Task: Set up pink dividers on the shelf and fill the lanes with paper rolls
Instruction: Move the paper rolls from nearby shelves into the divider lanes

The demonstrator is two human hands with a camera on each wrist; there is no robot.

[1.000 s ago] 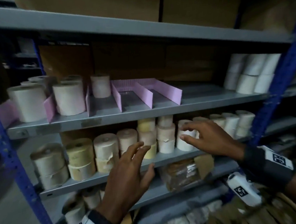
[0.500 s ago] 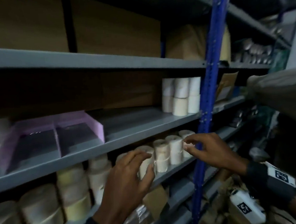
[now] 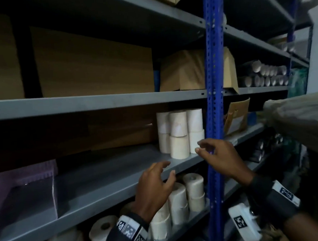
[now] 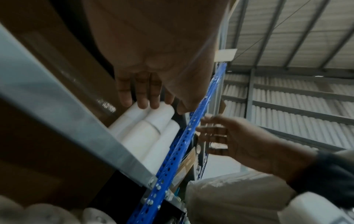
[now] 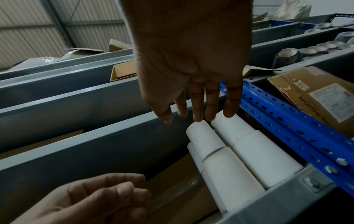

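Note:
White paper rolls (image 3: 179,133) stand stacked two high at the right end of the grey shelf (image 3: 106,183), beside the blue upright (image 3: 214,105). My right hand (image 3: 215,152) hovers open just in front of the stack (image 5: 226,145), fingers spread and empty. My left hand (image 3: 156,183) is open too, held before the shelf's front edge, below and left of the stack (image 4: 149,130). The pink dividers (image 3: 26,184) sit at the far left of the same shelf. More rolls (image 3: 187,197) stand on the shelf below.
Brown cardboard boxes (image 3: 93,63) fill the shelf above. A labelled carton (image 3: 236,115) leans in the bay right of the blue upright. Dark tube rolls (image 3: 263,74) lie on the upper right shelf. A grey wrapped bundle (image 3: 301,115) juts in at right.
The view has swung right, away from the dividers. Both hands rose from the lower shelf's rolls to the stack of white rolls at the middle shelf's right end.

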